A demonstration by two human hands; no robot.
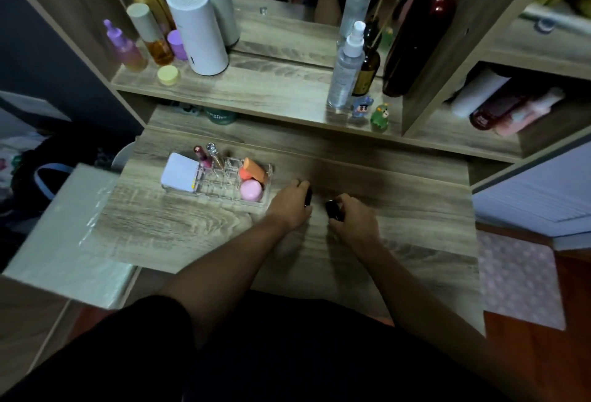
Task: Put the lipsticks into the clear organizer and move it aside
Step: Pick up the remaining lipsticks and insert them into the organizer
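A wood-grain tabletop (192, 229) carries a clear organizer (224, 182) toward its left side. In the organizer sit a white box (179, 173), two upright tubes (206, 155), an orange sponge (253, 169) and a pink jar (251, 190). Just right of it, the left hand (289, 203) curls around a dark lipstick (308, 196), and the right hand (351, 217) grips another black lipstick (334, 209). Both hands rest low over the tabletop, near each other.
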